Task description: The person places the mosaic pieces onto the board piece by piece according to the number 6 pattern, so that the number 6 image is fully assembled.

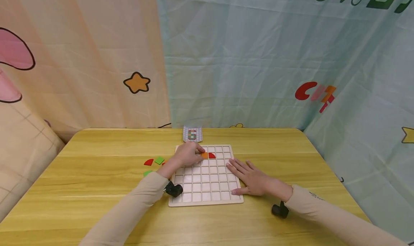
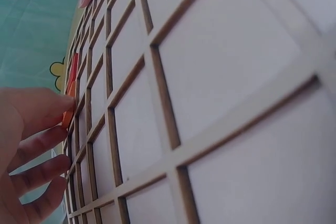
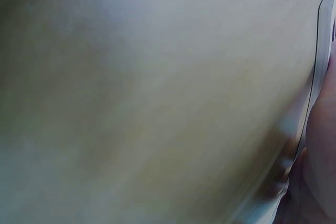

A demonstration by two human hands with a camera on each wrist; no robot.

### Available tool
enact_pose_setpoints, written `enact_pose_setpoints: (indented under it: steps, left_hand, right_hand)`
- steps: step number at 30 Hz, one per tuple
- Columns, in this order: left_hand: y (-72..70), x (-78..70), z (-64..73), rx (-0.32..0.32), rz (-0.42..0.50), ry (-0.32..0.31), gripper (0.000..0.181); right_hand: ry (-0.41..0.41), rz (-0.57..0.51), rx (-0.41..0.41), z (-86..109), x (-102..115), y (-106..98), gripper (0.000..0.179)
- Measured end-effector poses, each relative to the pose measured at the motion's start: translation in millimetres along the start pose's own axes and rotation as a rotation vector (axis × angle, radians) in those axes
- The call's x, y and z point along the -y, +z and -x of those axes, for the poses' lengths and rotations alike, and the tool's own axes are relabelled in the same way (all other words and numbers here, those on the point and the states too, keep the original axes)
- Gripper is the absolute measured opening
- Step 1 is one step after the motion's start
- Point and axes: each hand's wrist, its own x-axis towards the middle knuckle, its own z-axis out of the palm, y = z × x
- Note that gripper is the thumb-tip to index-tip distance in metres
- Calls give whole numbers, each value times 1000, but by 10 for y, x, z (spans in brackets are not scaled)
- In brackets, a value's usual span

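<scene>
A pale wooden grid board [image 1: 206, 196] with white square cells lies on the table. My left hand [image 1: 187, 154] reaches over its upper part and pinches an orange square tile [image 1: 205, 155] between thumb and index finger. Beside that tile, on its right, sits a red quarter-round tile [image 1: 211, 155] in a cell. The left wrist view shows the orange tile [image 2: 68, 111] at the fingertips, close against the grid, with the other fingers loosely bent. My right hand [image 1: 253, 178] lies flat with fingers spread, fingertips and thumb on the board's right edge.
Left of the board are loose tiles: a red quarter-round [image 1: 148, 162], a green square [image 1: 159, 160] and another green piece [image 1: 147, 173], with more partly hidden by the left wrist. A small pattern card [image 1: 192, 134] lies behind the board. Printed curtains [image 1: 226, 77] hang beyond the wooden table [image 1: 106, 167].
</scene>
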Motion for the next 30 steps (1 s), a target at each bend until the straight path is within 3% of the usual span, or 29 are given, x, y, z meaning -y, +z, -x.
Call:
enact_pose_setpoints:
  steps: [15,30]
  left_hand:
    - [51,-25,16,-38,10,-24,29]
    - [-122,81,199,-108,-54,-43,31]
  right_hand:
    - [6,-2,6,8,11,-10,88]
    - [-14,-2,-22,15,-18,28,89]
